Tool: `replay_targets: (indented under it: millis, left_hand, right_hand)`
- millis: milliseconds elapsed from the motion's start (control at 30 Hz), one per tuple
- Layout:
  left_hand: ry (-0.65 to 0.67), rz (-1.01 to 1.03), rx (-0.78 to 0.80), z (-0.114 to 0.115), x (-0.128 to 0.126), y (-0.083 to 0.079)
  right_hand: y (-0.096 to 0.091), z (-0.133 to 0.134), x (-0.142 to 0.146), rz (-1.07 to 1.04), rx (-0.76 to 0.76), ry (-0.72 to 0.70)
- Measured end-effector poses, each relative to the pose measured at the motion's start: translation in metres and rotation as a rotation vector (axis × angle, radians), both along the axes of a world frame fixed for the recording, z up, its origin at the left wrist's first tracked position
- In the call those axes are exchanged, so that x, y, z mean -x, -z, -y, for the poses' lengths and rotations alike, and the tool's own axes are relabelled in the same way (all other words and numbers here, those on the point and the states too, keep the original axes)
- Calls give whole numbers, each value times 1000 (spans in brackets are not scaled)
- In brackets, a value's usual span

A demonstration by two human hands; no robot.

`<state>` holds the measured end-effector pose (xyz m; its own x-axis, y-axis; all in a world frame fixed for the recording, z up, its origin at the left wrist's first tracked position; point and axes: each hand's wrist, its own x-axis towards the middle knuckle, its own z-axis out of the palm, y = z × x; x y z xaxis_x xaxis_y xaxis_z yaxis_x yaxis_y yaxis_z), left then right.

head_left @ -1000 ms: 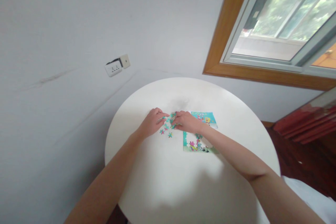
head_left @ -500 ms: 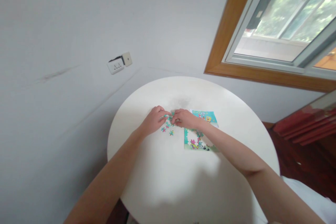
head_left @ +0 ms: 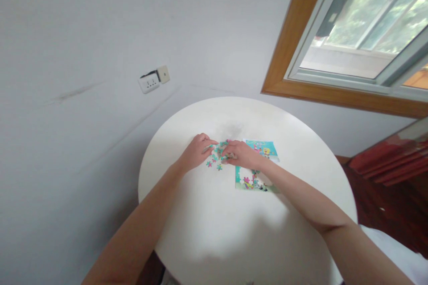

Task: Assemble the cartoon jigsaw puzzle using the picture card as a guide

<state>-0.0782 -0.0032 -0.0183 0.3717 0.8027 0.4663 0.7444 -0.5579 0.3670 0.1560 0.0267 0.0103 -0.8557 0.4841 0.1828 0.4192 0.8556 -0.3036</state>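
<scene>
Loose jigsaw puzzle pieces (head_left: 214, 158), teal with bits of pink and yellow, lie in a small heap on the white table. My left hand (head_left: 198, 151) rests at the heap's left side, index finger and thumb stretched apart against the pieces. Over the right side of the heap is my right hand (head_left: 242, 153), its fingers bent but apart, with pieces showing between them. Whether it touches a single piece is too small to tell. Beneath my right wrist lies a partly assembled puzzle (head_left: 246, 185), its upper right part hidden by the forearm.
A teal picture sheet (head_left: 264, 146) with cartoon figures lies just behind the puzzle. The round white table (head_left: 207, 218) stands close to a wall with a socket (head_left: 149, 83). A wood-framed window (head_left: 334, 91) is at the right, above a red cloth (head_left: 384, 160).
My right hand has shifted slightly right, and its fingers have spread, uncovering more loose pieces. My left hand stays nearly in place.
</scene>
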Motion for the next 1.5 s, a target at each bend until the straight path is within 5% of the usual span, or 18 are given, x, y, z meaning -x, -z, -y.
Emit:
replay_targets:
  millis: [467,1167,1300,1500]
  left_hand:
    - [-5,-5,16,3,-3,-4]
    - [3,-7,25,2,-4,-3]
    - [16,5,12,1,-3,-3]
    - [60,2,25,4,-10,-4]
  right_hand:
    - [5,-11,-1,89,55,101]
    - [0,-13,16,-58,431,170]
    - [-8,-11,-3,-131,457,166]
    - [-16,3,-71,-205,471,228]
